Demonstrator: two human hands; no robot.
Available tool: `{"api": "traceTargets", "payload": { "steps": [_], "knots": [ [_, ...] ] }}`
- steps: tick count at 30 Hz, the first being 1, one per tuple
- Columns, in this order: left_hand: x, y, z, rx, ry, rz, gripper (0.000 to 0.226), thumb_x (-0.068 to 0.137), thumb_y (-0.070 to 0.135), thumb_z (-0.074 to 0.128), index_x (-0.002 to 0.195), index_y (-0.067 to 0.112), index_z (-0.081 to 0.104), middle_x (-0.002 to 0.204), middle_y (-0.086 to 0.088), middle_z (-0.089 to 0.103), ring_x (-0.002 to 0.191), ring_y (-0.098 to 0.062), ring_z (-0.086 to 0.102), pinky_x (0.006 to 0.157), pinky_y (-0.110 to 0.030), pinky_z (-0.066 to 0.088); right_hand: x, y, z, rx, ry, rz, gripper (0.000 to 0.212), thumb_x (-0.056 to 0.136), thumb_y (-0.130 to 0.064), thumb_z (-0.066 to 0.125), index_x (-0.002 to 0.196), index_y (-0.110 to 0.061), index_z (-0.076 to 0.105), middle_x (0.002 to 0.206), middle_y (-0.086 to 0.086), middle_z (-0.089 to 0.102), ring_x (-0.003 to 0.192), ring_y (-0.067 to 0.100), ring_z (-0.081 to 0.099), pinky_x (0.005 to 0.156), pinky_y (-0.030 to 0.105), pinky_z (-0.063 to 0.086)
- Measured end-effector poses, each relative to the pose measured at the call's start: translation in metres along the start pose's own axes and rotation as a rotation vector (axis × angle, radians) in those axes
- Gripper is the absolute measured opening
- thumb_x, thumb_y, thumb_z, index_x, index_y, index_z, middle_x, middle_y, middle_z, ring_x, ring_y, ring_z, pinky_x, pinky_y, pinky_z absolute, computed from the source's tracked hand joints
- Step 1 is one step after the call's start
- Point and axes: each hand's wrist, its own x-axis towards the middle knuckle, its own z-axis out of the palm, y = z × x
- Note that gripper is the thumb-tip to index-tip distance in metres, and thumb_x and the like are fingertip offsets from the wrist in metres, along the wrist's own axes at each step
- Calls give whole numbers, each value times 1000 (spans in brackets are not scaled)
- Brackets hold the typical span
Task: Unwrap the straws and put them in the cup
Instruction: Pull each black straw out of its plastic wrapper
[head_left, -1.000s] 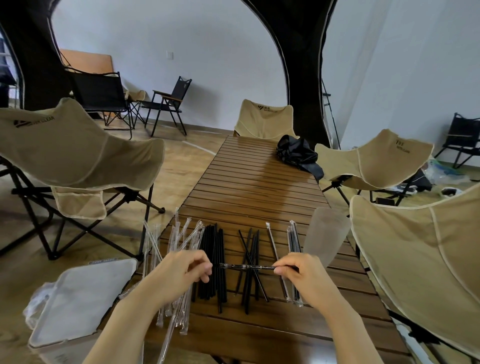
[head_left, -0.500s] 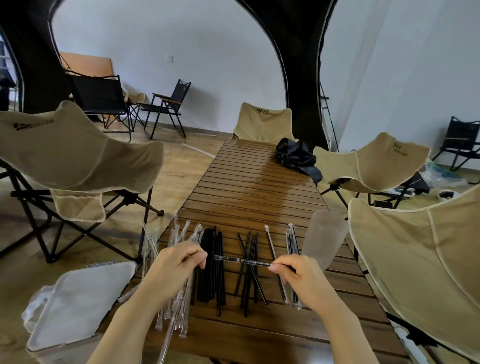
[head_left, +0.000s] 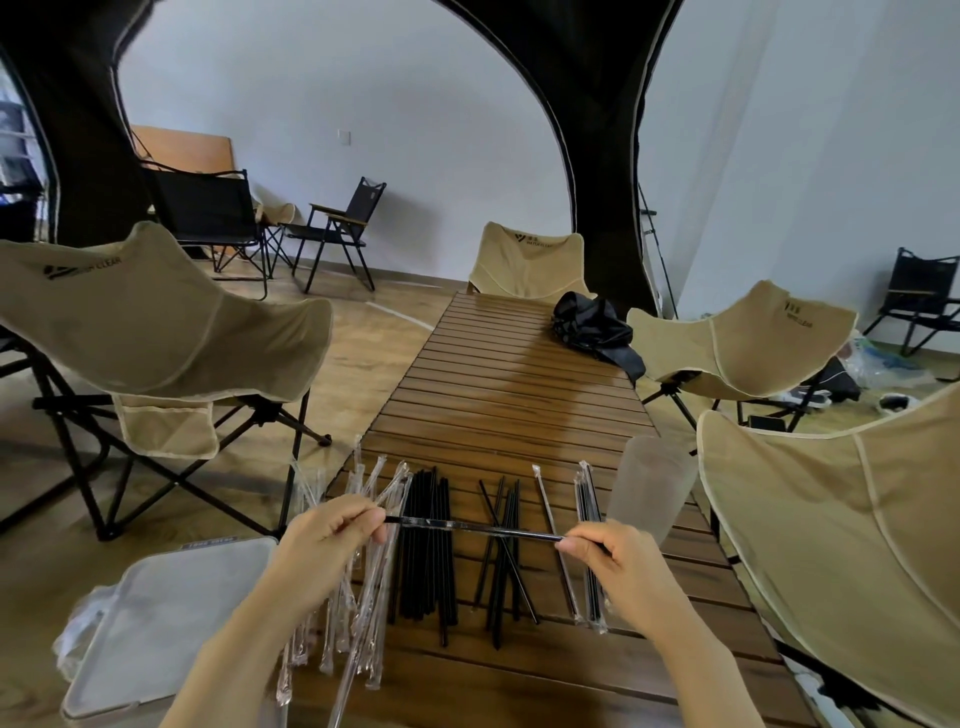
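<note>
Left hand (head_left: 324, 545) and right hand (head_left: 615, 558) each pinch one end of black straw (head_left: 511, 532), level above table (head_left: 519, 384); cup (head_left: 652, 486) far right.

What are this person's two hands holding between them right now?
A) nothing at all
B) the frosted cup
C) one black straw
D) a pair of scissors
C: the left hand and right hand each pinch an end of one black straw, held level above the table.
</note>
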Motion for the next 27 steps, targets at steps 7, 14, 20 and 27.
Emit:
{"api": "traceTargets", "payload": {
  "steps": [7, 14, 20, 27],
  "knots": [
    [0, -11, -11, -61, 159, -97, 32, 98, 27, 47, 72, 17, 63, 59, -6, 54, 55, -15, 47, 57, -27, 38, -2, 12, 0, 11, 111, 91, 17, 92, -22, 55, 83, -23, 69, 80, -9, 67, 74, 1, 60, 69, 5, 40],
    [1, -27, -17, 8, 244, -153, 27, 99, 22, 44, 81, 15, 62, 84, -10, 62, 77, -25, 57, 66, -29, 38, 2, 22, 5, -1, 340, 331, 27, 96, -18, 49, 74, -17, 65, 71, 1, 61, 60, 4, 52, 51, 11, 32],
    [5, -27, -19, 225, 86, -101, 22, 99, 26, 43, 83, 22, 56, 81, 0, 58, 67, -9, 52, 58, -21, 35, 4, 21, 7, 80, 331, 402, 23, 95, -16, 51, 78, -13, 65, 68, 1, 61, 63, 8, 55, 57, 18, 42],
    [3, -6, -8, 305, -349, -107, 19, 99, 30, 43, 90, 25, 59, 84, 5, 63, 67, -7, 58, 64, -18, 50, 9, 5, 13, 42, 211, 232, 18, 93, -16, 53, 88, -14, 71, 92, -7, 58, 83, 0, 55, 69, 1, 37]
  ]
}}
